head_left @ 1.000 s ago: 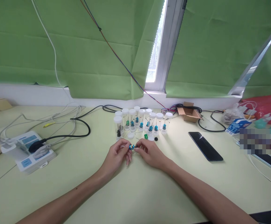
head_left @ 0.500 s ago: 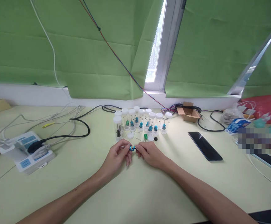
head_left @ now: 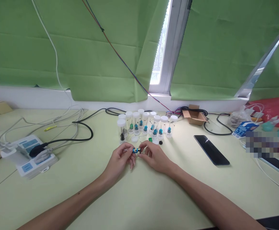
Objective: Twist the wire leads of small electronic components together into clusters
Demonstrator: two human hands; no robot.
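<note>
Between thumb and fingers, my left hand grips a small blue and black part with a thin metal rod sticking out to the left. My right hand pinches the black end of the same part from the right, thumb below and fingers above. Just beyond the hands lie a round white cap, a small green piece and a small black knob. Behind them stands a group of clear tubes with white caps, including a front-left tube with a dark piece inside; most others hold blue pieces with thin rods.
On the right a black phone lies flat on the table. An open cardboard box stands near the wall. To the left, a white power strip has several cables plugged in. A black cable loops across the table.
My right hand's fingers have lifted and opened slightly around the part, so more of its black end shows. My left hand has hardly moved.
</note>
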